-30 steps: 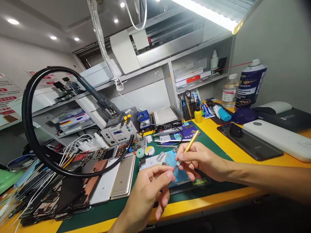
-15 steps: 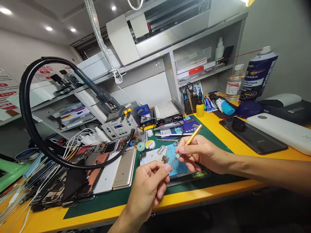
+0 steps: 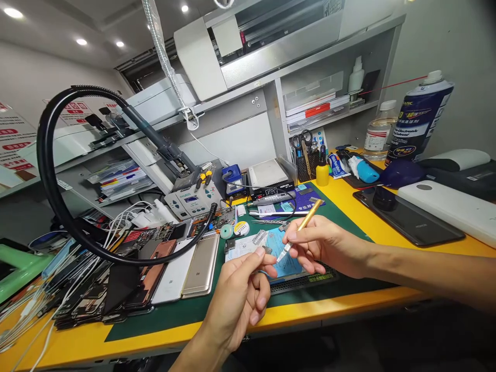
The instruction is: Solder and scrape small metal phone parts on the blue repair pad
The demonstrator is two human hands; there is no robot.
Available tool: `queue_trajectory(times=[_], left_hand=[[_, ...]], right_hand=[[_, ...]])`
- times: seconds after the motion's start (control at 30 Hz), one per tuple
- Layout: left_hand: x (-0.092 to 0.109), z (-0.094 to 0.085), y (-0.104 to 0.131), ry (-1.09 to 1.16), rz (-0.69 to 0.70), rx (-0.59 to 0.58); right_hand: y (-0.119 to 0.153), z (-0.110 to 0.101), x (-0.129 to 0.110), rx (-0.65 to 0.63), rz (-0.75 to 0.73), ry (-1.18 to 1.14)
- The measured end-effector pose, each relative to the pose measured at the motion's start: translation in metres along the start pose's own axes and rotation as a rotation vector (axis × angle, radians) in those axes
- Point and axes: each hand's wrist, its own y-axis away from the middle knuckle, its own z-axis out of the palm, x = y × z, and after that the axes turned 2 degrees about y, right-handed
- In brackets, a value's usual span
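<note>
My right hand (image 3: 313, 243) grips a craft knife (image 3: 308, 219) with a gold handle, held like a pen. Its blade points down and left, close to the index fingertip of my left hand (image 3: 248, 284). The thumb and index finger of that hand are pressed together; what they hold, if anything, is too small to make out. Below both hands lies a blue printed sheet (image 3: 281, 248) on the green mat (image 3: 170, 320). A small dark part (image 3: 267, 250) shows just behind my left thumb tip.
A black hose (image 3: 48, 181) arcs across the left side. Phones (image 3: 201, 266) and stacked phone parts (image 3: 124, 284) lie left of my hands. A grey soldering station (image 3: 194, 199) stands behind. To the right are a dark phone (image 3: 406, 214), a yellow bottle (image 3: 322, 173) and a spray can (image 3: 420, 124).
My left thumb has slid up and back along the index finger, and the index finger now extends toward the blade. The knife tip has moved slightly right. The view has shifted a little.
</note>
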Motion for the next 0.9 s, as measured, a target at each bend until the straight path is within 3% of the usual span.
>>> queue_trajectory(times=[0.23, 0.57, 0.9], left_hand=[[0.003, 0.01, -0.003, -0.064, -0.047, -0.095], [-0.002, 0.005, 0.0, -0.202, 0.056, 0.018], [-0.008, 0.002, 0.004, -0.22, 0.097, 0.048]], right_hand=[[0.001, 0.001, 0.002, -0.02, 0.003, 0.062], [0.007, 0.003, 0.003, -0.014, -0.047, 0.195], [0.008, 0.006, 0.006, -0.005, -0.026, 0.195]])
